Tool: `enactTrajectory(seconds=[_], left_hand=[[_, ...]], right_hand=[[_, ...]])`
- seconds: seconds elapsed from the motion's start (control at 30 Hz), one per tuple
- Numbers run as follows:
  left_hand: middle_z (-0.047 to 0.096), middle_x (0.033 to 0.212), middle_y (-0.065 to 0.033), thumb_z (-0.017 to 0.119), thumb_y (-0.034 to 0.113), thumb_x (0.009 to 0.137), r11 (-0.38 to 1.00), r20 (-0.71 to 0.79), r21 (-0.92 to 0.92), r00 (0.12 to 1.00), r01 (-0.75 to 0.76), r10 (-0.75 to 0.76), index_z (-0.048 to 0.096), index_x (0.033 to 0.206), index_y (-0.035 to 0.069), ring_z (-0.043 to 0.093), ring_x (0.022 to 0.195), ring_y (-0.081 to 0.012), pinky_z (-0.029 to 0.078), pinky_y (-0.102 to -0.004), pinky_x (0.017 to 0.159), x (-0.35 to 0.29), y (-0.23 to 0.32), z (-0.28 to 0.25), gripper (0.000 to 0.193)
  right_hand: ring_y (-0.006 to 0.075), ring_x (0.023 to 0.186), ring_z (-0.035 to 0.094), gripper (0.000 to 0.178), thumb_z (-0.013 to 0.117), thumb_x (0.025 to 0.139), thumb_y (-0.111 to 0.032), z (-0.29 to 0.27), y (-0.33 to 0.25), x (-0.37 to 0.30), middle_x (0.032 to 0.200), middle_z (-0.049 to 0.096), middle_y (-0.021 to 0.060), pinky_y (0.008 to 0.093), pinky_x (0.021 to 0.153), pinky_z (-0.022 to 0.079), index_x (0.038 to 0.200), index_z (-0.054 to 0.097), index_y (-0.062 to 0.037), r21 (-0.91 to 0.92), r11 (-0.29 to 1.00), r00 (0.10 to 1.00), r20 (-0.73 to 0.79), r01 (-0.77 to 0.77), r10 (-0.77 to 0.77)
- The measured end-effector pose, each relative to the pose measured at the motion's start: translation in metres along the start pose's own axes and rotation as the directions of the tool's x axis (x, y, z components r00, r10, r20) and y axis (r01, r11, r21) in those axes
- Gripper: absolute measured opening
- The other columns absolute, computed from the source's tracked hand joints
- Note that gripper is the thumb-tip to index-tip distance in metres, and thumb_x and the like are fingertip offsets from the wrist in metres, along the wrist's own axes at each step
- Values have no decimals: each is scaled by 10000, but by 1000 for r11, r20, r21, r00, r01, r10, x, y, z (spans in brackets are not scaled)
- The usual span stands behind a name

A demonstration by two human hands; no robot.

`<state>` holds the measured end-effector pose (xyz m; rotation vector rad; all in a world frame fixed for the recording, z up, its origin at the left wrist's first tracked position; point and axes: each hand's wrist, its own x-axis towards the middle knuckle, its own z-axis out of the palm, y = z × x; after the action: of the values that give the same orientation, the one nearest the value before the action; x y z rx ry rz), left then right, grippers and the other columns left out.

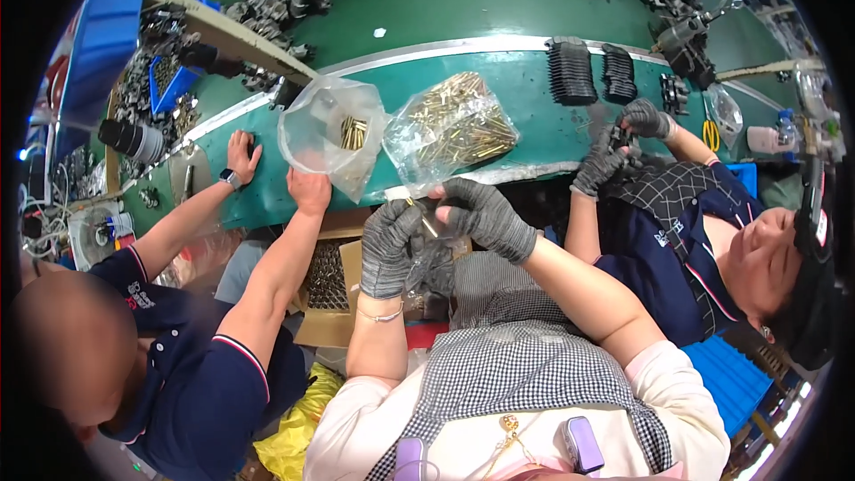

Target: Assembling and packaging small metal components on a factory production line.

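Observation:
My left hand (pixel 388 245), in a grey knitted glove with bare fingertips, is closed around a thin brass-coloured pin (pixel 428 224). Close against it, my right hand (pixel 488 216) wears a matching glove, its thumb and forefinger pinched beside the pin; what they grip is too small to make out. Both hands are just off the bench's near edge. Beyond them lies a clear plastic bag (pixel 459 120) full of brass-coloured pins. To its left, an opened clear bag (pixel 303 129) holds a smaller bunch of pins.
A co-worker's bare hand (pixel 309 189) touches the opened bag. At right, another person's gloved hands (pixel 614 147) handle a dark part. Stacked black parts (pixel 570 71) stand on the green bench (pixel 525 80). A cardboard box (pixel 322 325) of metal pieces sits below.

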<state>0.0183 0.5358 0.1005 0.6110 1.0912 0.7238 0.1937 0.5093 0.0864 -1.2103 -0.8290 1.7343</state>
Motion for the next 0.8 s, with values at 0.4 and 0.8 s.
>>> enactTrajectory(seconds=[0.4, 0.8], left_hand=[[516, 565, 29, 619, 180, 828, 992, 141, 121, 989, 34, -51, 604, 784, 47, 418, 433, -51, 298, -191, 416, 15, -6, 28, 142], [510, 612, 27, 589, 135, 843, 983, 99, 183, 995, -3, -16, 620, 834, 25, 430, 503, -49, 349, -195, 467, 19, -3, 28, 114]], right_hand=[[95, 896, 515, 551, 622, 789, -12, -18, -8, -12, 1009, 574, 49, 250, 808, 440, 1300, 419, -48, 3, 985, 979, 105, 175, -174], [88, 811, 548, 442, 614, 790, 0, -8, -31, -8, 945, 590, 41, 236, 711, 470, 1210, 479, -18, 162, 985, 998, -18, -61, 65]])
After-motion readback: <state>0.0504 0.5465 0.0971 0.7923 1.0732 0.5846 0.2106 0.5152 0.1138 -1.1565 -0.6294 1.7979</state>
